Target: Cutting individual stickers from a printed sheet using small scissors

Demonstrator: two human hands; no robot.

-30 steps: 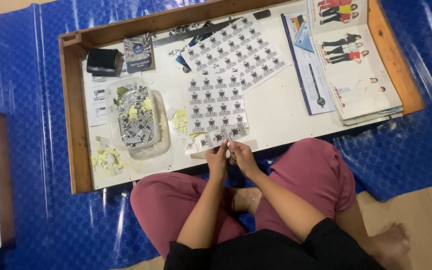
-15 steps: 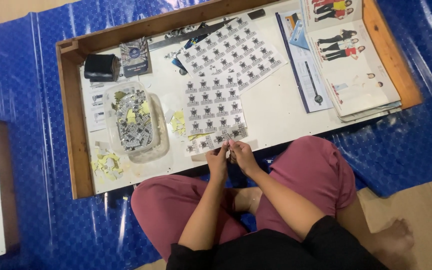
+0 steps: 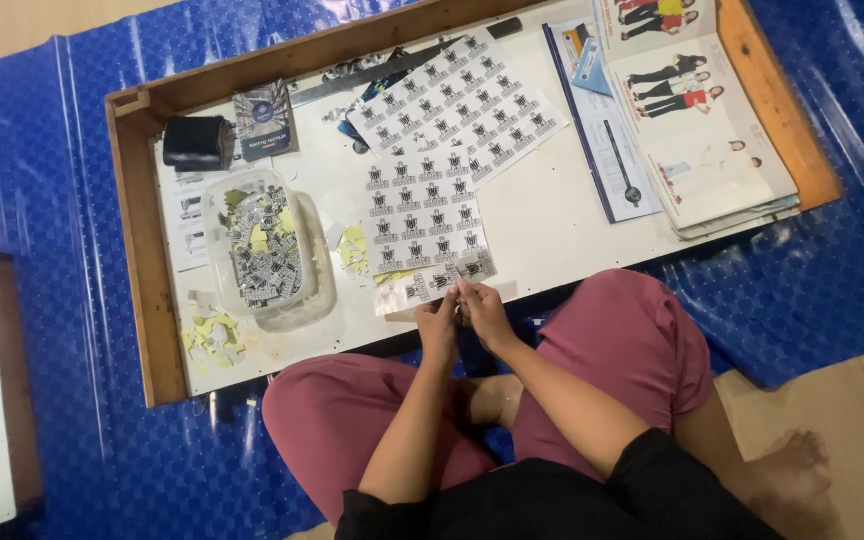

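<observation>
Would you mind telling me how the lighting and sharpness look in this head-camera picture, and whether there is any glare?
Head view: lighting is soft and even; streaks of glare run along the shiny blue plastic floor sheet; the white tray surface in the wooden frame is bright but not washed out; the small prints on the white sticker sheets are too fine to make out; left hand and right hand look slightly soft.

1. Dusty-pink trousers [image 3: 642, 350] cover both legs.
2. A black top [image 3: 552, 500] has short sleeves.
3. Forearms, left hand [image 3: 439, 325], right hand [image 3: 485, 312] and feet are bare, without rings or watch.
</observation>
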